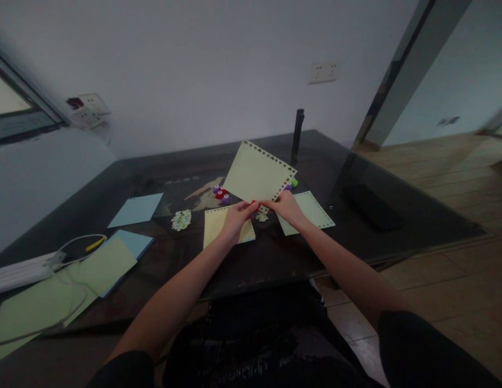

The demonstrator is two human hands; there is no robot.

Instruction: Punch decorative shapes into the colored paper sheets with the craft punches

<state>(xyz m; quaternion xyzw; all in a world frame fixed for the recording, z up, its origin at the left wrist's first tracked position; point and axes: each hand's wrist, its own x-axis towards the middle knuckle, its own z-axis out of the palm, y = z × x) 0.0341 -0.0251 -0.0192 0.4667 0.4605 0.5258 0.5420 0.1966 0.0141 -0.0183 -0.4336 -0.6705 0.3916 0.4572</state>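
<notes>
Both hands meet in front of me at the lower corner of a pale yellow-green paper sheet [259,172], held up at a tilt. Shaped holes run along its top and right edges. A small red craft punch [254,204] sits at that corner, pinched by my left hand [235,220]. My right hand [287,206] is closed on the sheet's right edge, its fingertips close to the punch. Under the hands lie a yellowish sheet [214,226], a pale green sheet [311,210] with punched edges and a little heap of paper cutouts [262,217].
Left of the sheet are red and purple punches [221,194]; a green punch [294,182] is on its right. More cutouts [181,220], blue paper [135,210], green sheets [109,264] and a white power strip with cable [24,273] lie left. A black phone-like object [372,207] lies right.
</notes>
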